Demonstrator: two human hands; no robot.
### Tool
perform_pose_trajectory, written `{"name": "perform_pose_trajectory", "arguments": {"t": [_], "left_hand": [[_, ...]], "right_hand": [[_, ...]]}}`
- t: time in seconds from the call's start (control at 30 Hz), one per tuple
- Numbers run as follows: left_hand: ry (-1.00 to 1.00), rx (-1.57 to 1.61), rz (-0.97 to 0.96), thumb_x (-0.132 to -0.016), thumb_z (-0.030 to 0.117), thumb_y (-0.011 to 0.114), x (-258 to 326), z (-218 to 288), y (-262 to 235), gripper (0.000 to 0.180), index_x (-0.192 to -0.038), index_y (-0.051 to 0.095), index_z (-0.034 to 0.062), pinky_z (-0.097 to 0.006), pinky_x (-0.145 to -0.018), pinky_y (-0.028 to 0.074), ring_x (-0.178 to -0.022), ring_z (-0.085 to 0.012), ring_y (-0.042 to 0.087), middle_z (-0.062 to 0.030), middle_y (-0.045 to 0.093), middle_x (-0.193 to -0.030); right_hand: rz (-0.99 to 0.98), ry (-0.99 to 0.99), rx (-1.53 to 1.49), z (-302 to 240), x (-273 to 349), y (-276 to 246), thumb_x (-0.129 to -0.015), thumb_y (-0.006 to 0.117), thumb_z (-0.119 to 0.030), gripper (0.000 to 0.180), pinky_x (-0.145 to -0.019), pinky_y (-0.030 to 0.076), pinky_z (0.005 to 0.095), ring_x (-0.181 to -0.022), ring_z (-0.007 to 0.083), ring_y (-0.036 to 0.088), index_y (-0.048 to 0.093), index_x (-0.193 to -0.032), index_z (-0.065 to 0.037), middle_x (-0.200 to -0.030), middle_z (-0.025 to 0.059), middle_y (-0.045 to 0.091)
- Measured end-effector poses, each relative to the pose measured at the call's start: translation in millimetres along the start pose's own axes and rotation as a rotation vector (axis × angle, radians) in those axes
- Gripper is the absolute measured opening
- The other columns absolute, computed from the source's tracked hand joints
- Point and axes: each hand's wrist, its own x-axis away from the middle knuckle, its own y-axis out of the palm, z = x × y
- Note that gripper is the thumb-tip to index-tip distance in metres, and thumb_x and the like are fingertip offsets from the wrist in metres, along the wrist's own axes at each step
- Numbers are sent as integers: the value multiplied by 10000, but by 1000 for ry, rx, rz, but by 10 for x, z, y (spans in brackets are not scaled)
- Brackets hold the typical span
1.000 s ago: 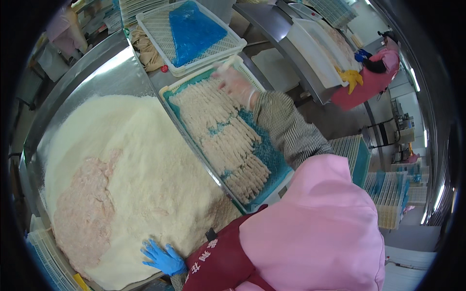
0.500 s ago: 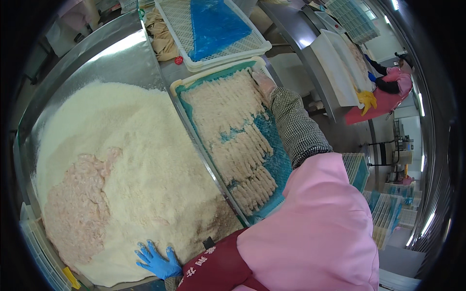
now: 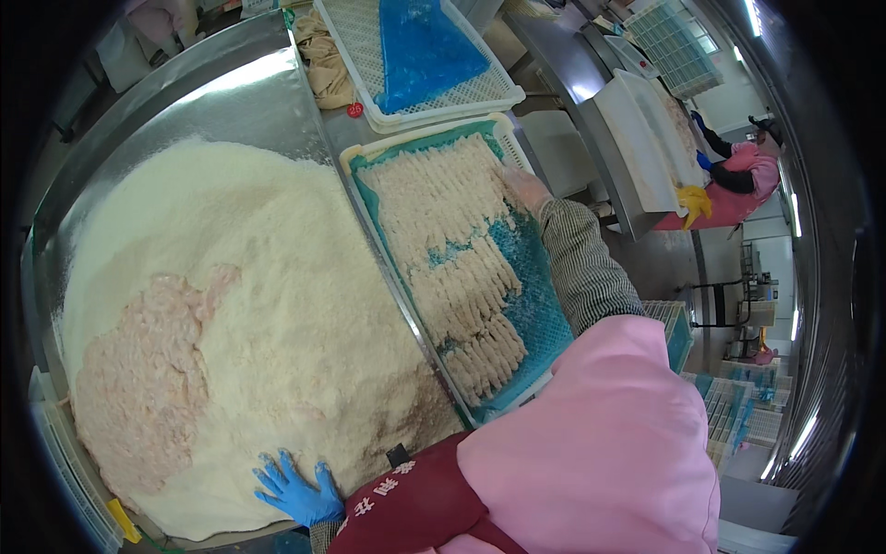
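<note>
My left hand [image 3: 300, 489], in a blue glove dusted with crumbs, lies with fingers spread on the near edge of a large heap of pale breading crumbs [image 3: 295, 369]. My right hand [image 3: 526, 189], in a thin clear glove, rests at the right side of a tray [image 3: 371, 148] lined with teal mesh. Its fingers look stretched out against the ends of the far rows of breaded meat strips [image 3: 438, 198]; the fingertips blend with the strips. Shorter rows lie nearer me. Raw pale pink meat [image 3: 148, 379] sits in a mass on the crumbs at left.
A metal rim [image 3: 406, 309] divides the crumb table from the tray. Beyond the tray stands a white perforated tray [image 3: 448, 111] with a blue plastic sheet [image 3: 425, 55]. At the far right a person in pink [image 3: 752, 175] works at a white trough [image 3: 637, 148]. Stacked crates [image 3: 724, 406] stand at right.
My right hand has drawn slightly nearer me along the tray's right side. My left hand stays spread on the crumbs. The whole view has shifted a little.
</note>
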Motion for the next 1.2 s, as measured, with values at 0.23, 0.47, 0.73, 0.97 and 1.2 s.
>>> {"name": "perform_pose_trajectory", "arguments": {"t": [0.23,0.47,0.73,0.97,1.2], "left_hand": [[48,25,59,-943,528,618,11,-12,10,799,-1585,438,88,-673,-1254,-7,-1601,-446,121,-223,233,-1718],[59,34,82,-948,516,625,14,-52,72,780,-1583,447,98,-671,-1255,-1,-1601,-444,122,-209,230,-1724],[53,2,80,-931,510,635,-35,-31,85,787,-1580,458,102,-660,-1257,26,-1598,-432,153,-193,261,-1719],[10,50,30,-926,508,632,0,-4,24,776,-1560,476,88,-685,-1250,3,-1593,-457,139,-223,270,-1704],[20,62,66,-932,563,613,17,-108,23,715,-1489,561,119,-690,-1244,34,-1554,-499,222,-238,366,-1653]], "right_hand": [[312,83,148,176,270,170,-1034,605,-292,477,-1080,482,368,-1215,270,644,584,-1498,-185,-1383,116,658],[284,209,402,-118,510,84,-999,613,-202,435,-1089,496,371,-1235,269,654,633,-1429,-142,-1357,118,682],[334,-254,148,43,-207,294,-1083,476,-448,587,-1190,389,389,-1456,322,461,484,-1545,-85,-1607,164,457],[147,90,118,-658,115,86,-1101,398,-453,629,-1202,377,408,-1404,355,502,399,-1582,-48,-1567,198,491],[210,-534,1198,599,736,414,-1056,474,-169,517,-1222,381,364,-1487,280,445,453,-1562,-65,-1613,172,443]]}}
